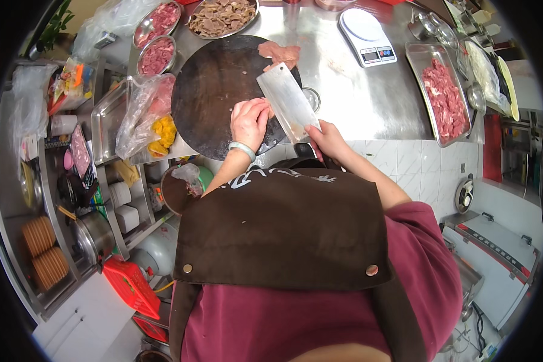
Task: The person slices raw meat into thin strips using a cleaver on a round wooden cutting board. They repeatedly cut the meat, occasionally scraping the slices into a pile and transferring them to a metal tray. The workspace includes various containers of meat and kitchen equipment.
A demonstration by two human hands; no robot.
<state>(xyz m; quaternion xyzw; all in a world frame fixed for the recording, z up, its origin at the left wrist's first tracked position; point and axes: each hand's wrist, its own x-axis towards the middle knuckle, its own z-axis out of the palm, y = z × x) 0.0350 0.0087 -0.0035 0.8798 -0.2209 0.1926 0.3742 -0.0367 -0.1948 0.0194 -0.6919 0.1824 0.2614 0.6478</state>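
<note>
My right hand (328, 144) grips a broad metal cleaver (289, 102) by its handle, the blade slanting up and left over the right side of a round dark chopping board (208, 90). Beside the blade's left edge, my left hand (250, 124) has its fingers curled down on a small piece of pale pink meat (270, 109), mostly hidden by the fingers and blade. Thin slices of pale raw meat (283, 53) lie at the board's upper right edge, just beyond the blade's tip.
A white digital scale (366, 36) and a metal tray of raw red meat (443, 97) stand to the right. Bowls of meat (156, 55) and a dish of brownish slices (224, 16) are behind the board. A plastic bag (140, 117) and a yellow cloth-like item (163, 135) lie left.
</note>
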